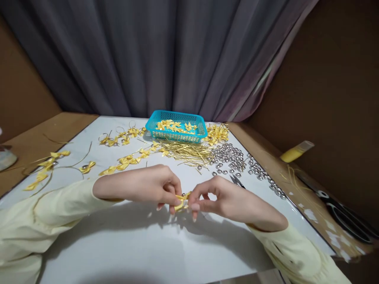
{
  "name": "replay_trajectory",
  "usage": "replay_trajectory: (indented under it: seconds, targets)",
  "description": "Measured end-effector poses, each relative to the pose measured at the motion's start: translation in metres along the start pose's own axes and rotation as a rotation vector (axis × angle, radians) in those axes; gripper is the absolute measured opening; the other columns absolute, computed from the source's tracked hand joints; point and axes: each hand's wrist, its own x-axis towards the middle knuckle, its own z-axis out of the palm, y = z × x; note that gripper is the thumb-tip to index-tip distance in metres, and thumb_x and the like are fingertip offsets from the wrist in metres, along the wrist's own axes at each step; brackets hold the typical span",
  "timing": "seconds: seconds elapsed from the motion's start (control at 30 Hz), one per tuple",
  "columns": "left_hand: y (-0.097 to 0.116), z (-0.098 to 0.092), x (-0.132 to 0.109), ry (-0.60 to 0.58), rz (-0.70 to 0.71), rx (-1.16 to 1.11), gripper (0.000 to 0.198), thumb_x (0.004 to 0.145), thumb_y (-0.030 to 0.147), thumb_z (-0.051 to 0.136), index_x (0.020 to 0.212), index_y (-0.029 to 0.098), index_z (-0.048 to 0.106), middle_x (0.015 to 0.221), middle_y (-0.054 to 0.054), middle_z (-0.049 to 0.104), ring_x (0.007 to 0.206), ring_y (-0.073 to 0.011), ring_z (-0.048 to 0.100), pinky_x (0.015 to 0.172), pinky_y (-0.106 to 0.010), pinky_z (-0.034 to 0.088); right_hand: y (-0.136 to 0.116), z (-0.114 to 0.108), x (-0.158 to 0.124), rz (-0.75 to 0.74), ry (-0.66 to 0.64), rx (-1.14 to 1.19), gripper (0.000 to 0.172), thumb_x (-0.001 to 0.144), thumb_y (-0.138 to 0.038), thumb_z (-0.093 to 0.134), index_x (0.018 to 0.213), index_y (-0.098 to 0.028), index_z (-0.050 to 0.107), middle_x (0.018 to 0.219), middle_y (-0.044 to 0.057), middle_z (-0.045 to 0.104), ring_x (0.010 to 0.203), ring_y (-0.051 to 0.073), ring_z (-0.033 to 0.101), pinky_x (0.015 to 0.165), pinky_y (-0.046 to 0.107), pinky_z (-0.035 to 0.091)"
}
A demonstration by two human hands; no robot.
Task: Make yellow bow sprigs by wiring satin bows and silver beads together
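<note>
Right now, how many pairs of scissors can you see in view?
2. A black-handled pair lies on the brown board at far right. A smaller pair pokes its blades out behind the right hand. Others may be hidden.

The fingers [174,190] hide most of the yellow ribbon bow [181,202]. The right hand [233,201] covers the near part of the small scissors [236,181].

A white board [124,244] lies on a wooden table [44,136]. At its far edge stands a blue basket [177,136]. Yellow ribbon bows [87,167] are spread on the far left part. Just near the basket lies a heap of gold pins [186,152], and to the right of it silver beads [229,156] and small scissors [237,181]. On the wood at the right lie black scissors [346,215] and a yellow tube [296,152].
</note>
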Motion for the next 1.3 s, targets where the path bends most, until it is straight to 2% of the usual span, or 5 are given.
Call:
replay_trajectory:
  seconds: [0.43, 0.63, 0.87, 1.13, 1.3]
  targets:
    - [-0.001, 0.003, -0.001, 0.066, 0.044, 0.044, 0.021, 0.082, 0.029, 0.052, 0.078, 0.017, 0.069, 0.066, 0.000, 0.067, 0.055, -0.0104, 0.054, 0.047, -0.017, 0.036, 0.006, 0.025, -0.002, -0.163, 0.370, -0.343, 0.021, 0.082, -0.003, 0.054, 0.080, -0.019, 0.067, 0.086, 0.006, 0.062, 0.089, 0.021, 0.052, 0.079, 0.034, 0.041]
    - [-0.003, 0.002, 0.001, 0.048, 0.100, 0.121, 0.021, 0.082, 0.020, 0.049, 0.082, 0.020, 0.070, 0.070, 0.002, 0.068, 0.057, -0.0102, 0.057, 0.051, -0.017, 0.038, 0.007, 0.026, -0.002, -0.196, 0.368, -0.322, 0.025, 0.082, 0.000, 0.050, 0.082, -0.018, 0.066, 0.105, 0.008, 0.051, 0.101, 0.020, 0.051, 0.085, 0.034, 0.040]
    - [-0.004, 0.002, 0.002, 0.086, 0.154, 0.180, 0.018, 0.082, 0.018, 0.048, 0.082, 0.018, 0.066, 0.068, 0.003, 0.064, 0.059, -0.0103, 0.056, 0.054, -0.017, 0.038, 0.008, 0.026, 0.003, -0.204, 0.321, -0.237, 0.022, 0.079, 0.002, 0.050, 0.078, -0.016, 0.062, 0.089, 0.005, 0.057, 0.080, 0.015, 0.055, 0.070, 0.025, 0.043]
    - [-0.006, 0.009, 0.003, 0.137, 0.170, 0.204, 0.034, 0.088, 0.047, 0.048, 0.086, 0.019, 0.067, 0.063, 0.004, 0.059, 0.053, -0.0089, 0.050, 0.048, -0.017, 0.034, 0.013, 0.024, 0.004, -0.186, 0.329, -0.200, 0.022, 0.076, 0.005, 0.051, 0.075, -0.014, 0.061, 0.088, 0.004, 0.057, 0.076, 0.012, 0.054, 0.066, 0.021, 0.042]
    - [-0.007, 0.011, 0.006, 0.186, 0.232, 0.279, 0.023, 0.089, 0.027, 0.047, 0.082, 0.017, 0.066, 0.062, 0.004, 0.058, 0.054, -0.0080, 0.051, 0.049, -0.017, 0.033, 0.013, 0.024, 0.002, -0.183, 0.347, -0.206, 0.023, 0.075, 0.007, 0.051, 0.073, -0.015, 0.059, 0.088, 0.003, 0.059, 0.078, 0.011, 0.056, 0.068, 0.020, 0.042]
